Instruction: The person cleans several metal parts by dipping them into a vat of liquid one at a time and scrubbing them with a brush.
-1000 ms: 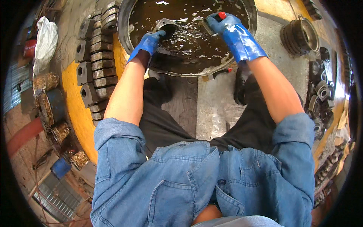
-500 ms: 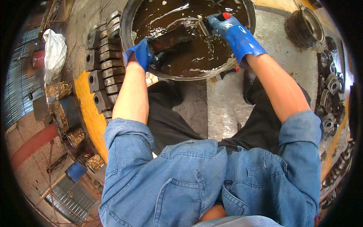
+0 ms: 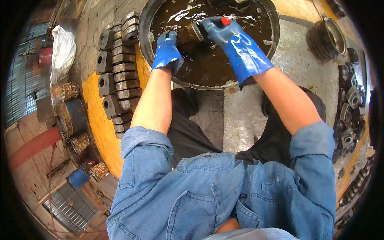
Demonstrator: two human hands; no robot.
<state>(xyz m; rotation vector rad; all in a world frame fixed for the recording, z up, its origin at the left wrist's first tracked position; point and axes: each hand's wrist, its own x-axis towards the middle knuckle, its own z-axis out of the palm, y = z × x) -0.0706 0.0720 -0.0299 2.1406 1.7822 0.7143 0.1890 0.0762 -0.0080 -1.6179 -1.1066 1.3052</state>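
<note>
Right grip [image 3: 218,30] wrapped round a red-ended brush [image 3: 197,31]; left grip [image 3: 167,43] inside the round tub's [image 3: 275,30] left rim, its hold indiscernible; tub containing dark, foam-flecked liquid [image 3: 210,68].

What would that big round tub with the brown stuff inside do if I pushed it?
The tub would probably feel heavy, since brown liquid spreads across its inside. The liquid would likely slosh, because its top is open. It probably wouldn't tip easily, as it looks so wide.
</note>
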